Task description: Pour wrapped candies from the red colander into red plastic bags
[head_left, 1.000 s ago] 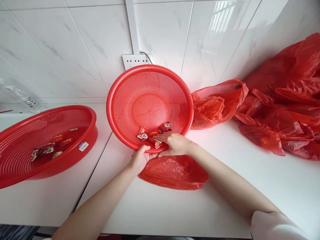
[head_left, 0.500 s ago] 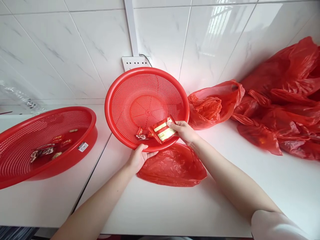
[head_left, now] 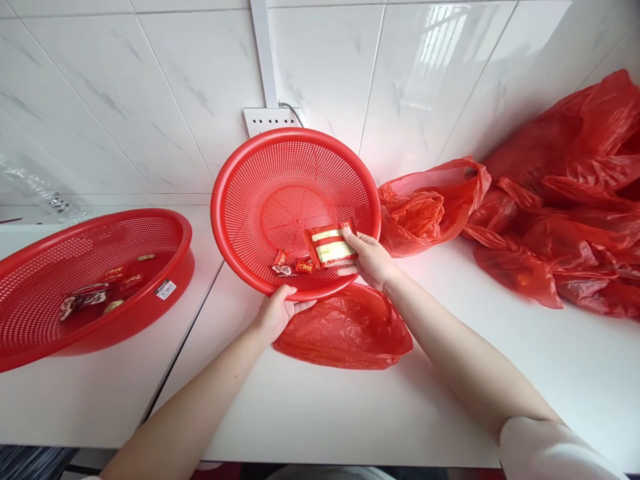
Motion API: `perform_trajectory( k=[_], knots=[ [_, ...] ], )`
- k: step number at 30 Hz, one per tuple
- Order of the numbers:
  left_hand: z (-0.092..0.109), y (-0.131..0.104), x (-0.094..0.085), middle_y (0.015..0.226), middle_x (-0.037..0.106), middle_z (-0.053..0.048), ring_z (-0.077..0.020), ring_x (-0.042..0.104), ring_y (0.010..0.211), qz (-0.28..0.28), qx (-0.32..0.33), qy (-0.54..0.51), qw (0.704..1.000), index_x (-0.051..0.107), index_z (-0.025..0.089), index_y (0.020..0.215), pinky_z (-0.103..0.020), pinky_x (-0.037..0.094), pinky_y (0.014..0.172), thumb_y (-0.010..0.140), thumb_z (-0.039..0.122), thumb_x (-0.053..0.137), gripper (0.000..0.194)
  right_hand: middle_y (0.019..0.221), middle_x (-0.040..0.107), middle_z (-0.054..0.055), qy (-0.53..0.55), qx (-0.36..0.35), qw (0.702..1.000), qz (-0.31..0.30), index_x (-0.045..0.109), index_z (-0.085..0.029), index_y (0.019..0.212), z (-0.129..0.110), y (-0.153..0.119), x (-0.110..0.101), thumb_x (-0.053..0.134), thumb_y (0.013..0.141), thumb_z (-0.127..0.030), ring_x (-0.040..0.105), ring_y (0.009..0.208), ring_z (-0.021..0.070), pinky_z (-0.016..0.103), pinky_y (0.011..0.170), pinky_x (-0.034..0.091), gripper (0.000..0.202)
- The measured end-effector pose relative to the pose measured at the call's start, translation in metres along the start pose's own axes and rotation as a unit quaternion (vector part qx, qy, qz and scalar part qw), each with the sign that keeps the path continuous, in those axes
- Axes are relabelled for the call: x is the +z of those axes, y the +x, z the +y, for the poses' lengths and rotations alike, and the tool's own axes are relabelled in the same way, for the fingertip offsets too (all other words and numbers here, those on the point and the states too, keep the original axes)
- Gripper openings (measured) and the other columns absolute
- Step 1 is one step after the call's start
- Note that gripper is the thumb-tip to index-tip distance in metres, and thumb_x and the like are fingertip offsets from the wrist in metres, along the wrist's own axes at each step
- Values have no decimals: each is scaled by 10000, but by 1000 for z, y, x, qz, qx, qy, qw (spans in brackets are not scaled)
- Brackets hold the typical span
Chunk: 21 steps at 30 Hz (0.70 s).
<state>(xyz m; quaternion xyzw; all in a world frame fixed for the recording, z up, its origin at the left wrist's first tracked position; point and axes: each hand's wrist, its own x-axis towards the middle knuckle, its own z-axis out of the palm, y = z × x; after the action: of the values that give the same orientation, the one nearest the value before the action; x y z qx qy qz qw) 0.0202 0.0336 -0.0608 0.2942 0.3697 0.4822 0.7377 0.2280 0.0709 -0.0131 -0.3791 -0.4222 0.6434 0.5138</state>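
My left hand (head_left: 278, 315) grips the near rim of a red plastic colander (head_left: 296, 175), thumb over the edge and fingers beneath. The colander is tilted toward me. Inside its lower side my right hand (head_left: 369, 260) pinches a red packet with pale gold bands (head_left: 331, 245), the thumb on top. Left of that packet, a few small wrapped candies (head_left: 282, 269) lie in the colander, red ones and a dark-and-white one. Below the colander an open red plastic bag (head_left: 350, 333) lies on the white table, partly hidden by the colander and my left fingers.
A second red colander (head_left: 173, 267) holding several wrapped pieces stands at the left. Another red bag (head_left: 430, 207) sits right of the colander, with a heap of red bags (head_left: 565, 213) beyond it. Behind are a power strip (head_left: 273, 120) and the tiled wall. A seam crosses the table.
My right hand has shifted the red packet slightly up and to the right, uncovering more of a small red candy beside it. My left hand still holds the rim.
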Motion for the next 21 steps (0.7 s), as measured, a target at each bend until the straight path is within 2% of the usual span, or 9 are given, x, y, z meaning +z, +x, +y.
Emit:
perform_trajectory(
  k=[3,6,9,12,14,16,18,21],
  knots=[
    [1,0,1,1073,710,-99,-269,627,1103,-6,-5,1,1000,653,126,878,-461,520,969,754,117,566,151,1018,731,77,34,12,998,-43,627,-183,1059,-3,-2,1,784,720,-376,724,807,175,240,649,623,420],
    [1,0,0,1084,709,-98,-269,624,1110,-10,-5,4,1000,661,130,897,-461,517,975,762,121,556,171,1058,724,54,31,-6,999,-42,641,-182,1032,-1,-4,2,861,600,-223,711,879,166,229,738,614,487],
    [0,1,0,1085,710,-100,-273,618,1121,-19,-4,5,1000,668,129,900,-463,511,981,767,123,549,178,1002,734,55,2,-16,999,-32,662,-166,998,3,-3,1,868,571,-239,710,838,174,246,698,615,480],
    [-1,1,-2,1107,703,-94,-274,613,1127,-20,-1,7,1000,665,132,910,-467,510,977,766,120,558,180,984,732,52,-41,-64,997,-29,667,-164,1005,-1,-3,0,852,599,-285,705,822,177,257,671,608,463],
    [-1,1,-2,1120,699,-94,-277,610,1132,-19,1,7,1000,661,132,908,-469,509,974,765,121,563,174,978,728,52,-98,-90,989,-67,664,-166,1028,-10,-7,-3,811,660,-329,700,816,186,280,658,604,429],
    [-1,1,-2,1119,700,-104,-285,613,1129,-19,0,9,1000,666,125,933,-470,506,975,766,128,565,194,954,726,47,-188,-94,966,-152,665,-164,1047,-25,-14,-5,738,743,-370,693,812,196,308,666,596,374],
    [-1,1,-1,1115,702,-120,-292,619,1122,-20,-4,9,1000,674,110,976,-470,498,984,772,146,567,233,943,722,37,-303,-110,920,-224,673,-174,1062,-39,-25,-6,666,807,-365,682,831,203,327,709,578,319],
    [-1,0,0,1118,704,-126,-293,623,1117,-26,-14,0,1000,685,99,990,-463,486,1000,781,159,560,251,1003,717,25,-487,-166,829,-220,673,-237,1120,-47,-46,-2,609,828,-254,669,881,218,333,760,537,300]
  ],
)
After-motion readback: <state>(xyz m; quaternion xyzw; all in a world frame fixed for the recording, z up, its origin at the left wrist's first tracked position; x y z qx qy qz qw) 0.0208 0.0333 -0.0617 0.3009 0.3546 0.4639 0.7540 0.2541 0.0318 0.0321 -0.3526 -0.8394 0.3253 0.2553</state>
